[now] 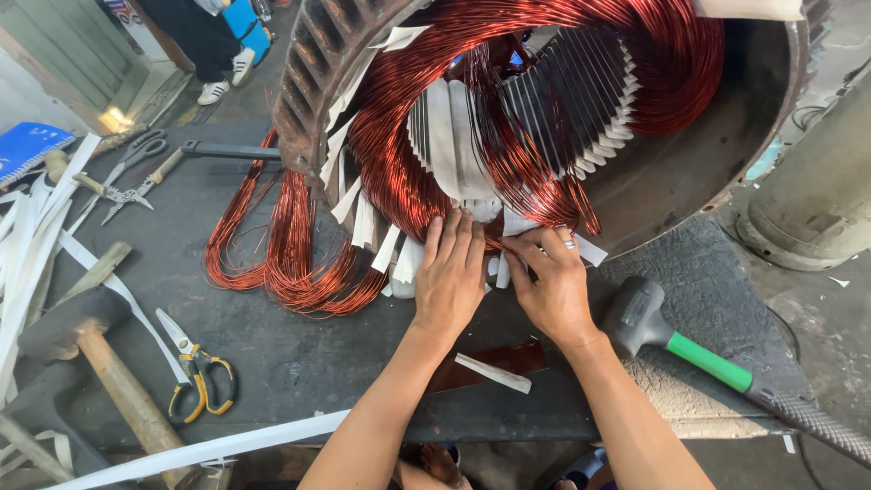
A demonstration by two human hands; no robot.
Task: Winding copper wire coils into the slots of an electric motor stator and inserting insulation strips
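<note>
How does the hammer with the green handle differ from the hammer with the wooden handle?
The green-handled mallet lies to the right of the right hand; the wooden-handled hammer lies far to the left of the left hand. The mallet has a grey head and a dark textured end on its handle; the hammer has a dark, heavier-looking head and a plain worn handle. Both lie untouched on the dark bench.

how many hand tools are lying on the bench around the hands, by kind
Hammers and mallets: 2, a wooden-handled hammer and a green-handled mallet
Scissors: 2, a yellow-handled pair and a grey pair
Pliers: 1
Total: 5
Both hands, left hand and right hand, rest on the copper windings.
</note>
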